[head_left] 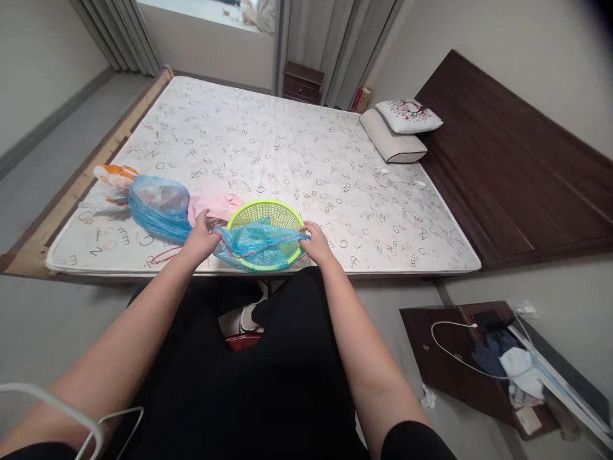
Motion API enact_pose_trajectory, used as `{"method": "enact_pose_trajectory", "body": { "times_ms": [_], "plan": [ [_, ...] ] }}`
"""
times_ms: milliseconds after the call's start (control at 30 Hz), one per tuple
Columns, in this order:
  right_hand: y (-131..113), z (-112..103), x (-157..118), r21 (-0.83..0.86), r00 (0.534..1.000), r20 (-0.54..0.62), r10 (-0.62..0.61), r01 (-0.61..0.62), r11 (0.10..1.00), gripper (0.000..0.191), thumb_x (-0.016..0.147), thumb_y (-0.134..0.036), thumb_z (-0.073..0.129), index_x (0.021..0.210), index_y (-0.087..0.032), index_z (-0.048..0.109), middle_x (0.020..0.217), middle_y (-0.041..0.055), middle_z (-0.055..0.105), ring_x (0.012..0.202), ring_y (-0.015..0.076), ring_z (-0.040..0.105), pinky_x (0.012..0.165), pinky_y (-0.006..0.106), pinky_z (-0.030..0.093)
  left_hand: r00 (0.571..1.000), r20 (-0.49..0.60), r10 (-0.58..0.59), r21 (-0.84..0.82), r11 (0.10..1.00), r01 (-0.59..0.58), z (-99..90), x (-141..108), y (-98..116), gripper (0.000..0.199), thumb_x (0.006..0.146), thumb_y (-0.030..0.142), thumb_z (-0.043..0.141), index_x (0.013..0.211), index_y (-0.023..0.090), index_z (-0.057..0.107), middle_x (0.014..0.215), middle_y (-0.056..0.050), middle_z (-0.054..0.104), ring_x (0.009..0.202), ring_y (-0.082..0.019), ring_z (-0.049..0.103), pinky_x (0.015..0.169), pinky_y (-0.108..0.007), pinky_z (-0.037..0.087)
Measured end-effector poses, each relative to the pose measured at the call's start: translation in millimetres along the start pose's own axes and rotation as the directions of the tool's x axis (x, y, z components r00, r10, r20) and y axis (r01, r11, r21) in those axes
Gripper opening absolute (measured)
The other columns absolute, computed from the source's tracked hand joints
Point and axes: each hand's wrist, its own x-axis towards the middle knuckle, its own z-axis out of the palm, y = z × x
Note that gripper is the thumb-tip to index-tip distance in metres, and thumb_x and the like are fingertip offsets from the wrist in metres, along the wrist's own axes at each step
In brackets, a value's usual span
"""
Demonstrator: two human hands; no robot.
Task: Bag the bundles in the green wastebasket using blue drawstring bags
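A thin blue plastic bag (pixel 261 241) with a pink-red drawstring is stretched between my two hands. It lies over the near part of a lime-green plastic basket (pixel 272 209) at the mattress's front edge. My left hand (pixel 205 234) pinches the bag's left end, close to a pink cloth (pixel 220 206). At the other end my right hand (pixel 313 241) grips the bag, beside the basket's right rim. Left of the pink cloth rests a filled blue plastic bag (pixel 160 203), with an orange-and-white bag (pixel 116 176) behind it.
The letter-print mattress (pixel 297 153) spans a wooden bed frame. Two pillows (pixel 407 118) lean near the dark headboard (pixel 502 166), and a white cable (pixel 393 180) lies on the mattress. To my right stands a bedside table (pixel 445 345) bearing a phone, a cable and cloths.
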Motion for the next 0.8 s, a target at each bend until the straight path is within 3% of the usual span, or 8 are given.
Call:
{"method": "enact_pose_trajectory", "body": {
  "times_ms": [100,233,333,433,500,600,700,800],
  "plan": [
    [-4.2,-1.8,-0.9,-0.107,0.997,0.001,0.077,-0.077,0.991,0.016,0.072,-0.015,0.058,0.085,-0.021,0.065,0.124,0.0096,0.066,0.125,0.0246,0.058,0.116,0.042,0.041,0.999,0.008,0.053,0.349,0.936,-0.052,-3.1,-33.5,19.2,0.102,0.074,0.016,0.068,0.167,0.015,0.025,0.16,-0.022,0.048,0.149,-0.04,0.044,0.124,-0.054,0.036],
    [-9.5,-3.4,-7.5,-0.124,0.98,-0.077,0.185,-0.194,0.973,0.017,0.081,-0.022,0.052,0.092,-0.022,0.065,0.103,0.0051,0.069,0.106,0.0237,0.062,0.104,0.041,0.047,0.961,0.134,0.243,0.59,0.76,-0.275,5.4,-68.9,29.0,0.087,0.081,0.02,0.068,0.162,0.025,0.039,0.172,-0.015,0.031,0.16,-0.046,0.015,0.126,-0.073,0.011],
    [-13.2,-2.9,-9.5,-0.097,0.971,-0.149,0.188,-0.203,0.974,0.019,0.08,-0.022,0.052,0.093,-0.021,0.066,0.106,0.0059,0.068,0.105,0.023,0.061,0.103,0.039,0.046,0.915,0.271,0.3,0.55,0.731,-0.403,10.5,-60.1,20.0,0.053,0.087,0.028,0.068,0.14,0.026,0.064,0.163,-0.013,0.046,0.157,-0.045,0.026,0.124,-0.074,0.016],
    [-14.4,-1.5,-6.3,-0.033,0.962,-0.19,0.196,-0.206,0.978,0.016,0.078,-0.024,0.055,0.09,-0.021,0.065,0.114,0.0071,0.068,0.11,0.0225,0.061,0.104,0.036,0.045,0.895,0.281,0.346,0.438,0.784,-0.44,9.6,-30.3,8.3,0.019,0.09,0.032,0.065,0.102,0.021,0.074,0.15,-0.015,0.059,0.145,-0.037,0.049,0.123,-0.056,0.034],
    [-13.0,-0.1,-3.1,0.065,0.948,-0.199,0.249,-0.241,0.968,0.016,0.079,-0.028,0.056,0.09,-0.021,0.065,0.117,0.0062,0.069,0.11,0.0216,0.061,0.103,0.034,0.045,0.902,0.234,0.364,0.376,0.821,-0.429,9.5,-10.9,4.8,0.013,0.09,0.03,0.061,0.091,0.02,0.069,0.143,-0.016,0.064,0.136,-0.033,0.057,0.119,-0.047,0.041],
    [-8.0,3.7,0.1,0.215,0.919,-0.174,0.352,-0.314,0.925,0.022,0.08,-0.034,0.055,0.093,-0.021,0.066,0.107,0.003,0.071,0.095,0.0192,0.063,0.091,0.031,0.048,0.94,0.139,0.313,0.326,0.881,-0.342,14.3,7.7,7.1,0.014,0.093,0.03,0.055,0.097,0.02,0.064,0.131,-0.016,0.069,0.126,-0.032,0.063,0.113,-0.045,0.045],
    [-3.9,9.7,0.1,0.247,0.911,-0.186,0.369,-0.32,0.915,0.024,0.08,-0.037,0.055,0.095,-0.021,0.064,0.098,0.0011,0.069,0.086,0.0178,0.061,0.081,0.028,0.047,0.977,0.1,0.19,0.328,0.92,-0.213,20.2,15.9,12.9,0.014,0.094,0.031,0.054,0.1,0.02,0.061,0.119,-0.016,0.072,0.115,-0.032,0.066,0.104,-0.044,0.049],
    [-6.5,15.0,-2.2,0.234,0.914,-0.182,0.363,-0.318,0.919,0.026,0.079,-0.035,0.057,0.101,-0.022,0.065,0.105,0.0021,0.07,0.093,0.0186,0.062,0.082,0.028,0.047,0.994,0.037,0.098,0.372,0.922,-0.105,19.2,19.4,18.1,0.013,0.094,0.032,0.055,0.099,0.021,0.06,0.107,-0.015,0.073,0.106,-0.034,0.068,0.096,-0.044,0.051]
  ]
}}
